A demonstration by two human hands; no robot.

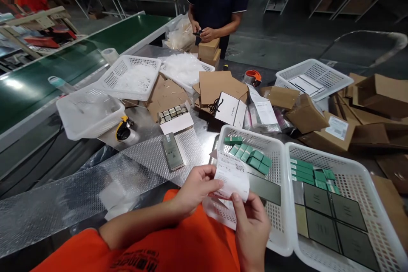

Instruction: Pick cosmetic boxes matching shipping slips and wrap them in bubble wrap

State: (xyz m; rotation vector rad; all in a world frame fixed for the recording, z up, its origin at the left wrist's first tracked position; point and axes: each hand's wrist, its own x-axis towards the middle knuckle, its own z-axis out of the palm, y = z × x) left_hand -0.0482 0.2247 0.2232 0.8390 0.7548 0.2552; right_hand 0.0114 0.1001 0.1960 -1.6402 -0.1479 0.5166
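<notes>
A white printed label sheet (230,175) with a barcode and a QR code is stretched between my two hands, its edges curling. My left hand (199,189) pinches its left side; my right hand (251,221) grips the lower right corner between thumb and fingers. Just beneath lies a white basket (280,229) with small green boxes (251,157) and a flat dark grey-green box (264,189). To its right, a second white basket (298,153) holds green boxes and large dark boxes (336,216). A tall grey-green box (172,151) rests on bubble wrap (140,165).
An open white carton (178,125) of small bottles stands ahead, near a tape dispenser (126,131) and a white paper bag (230,109). Cardboard boxes (344,114) crowd the right. White baskets (129,77) sit beside a green conveyor (95,51). A person (219,0) stands opposite.
</notes>
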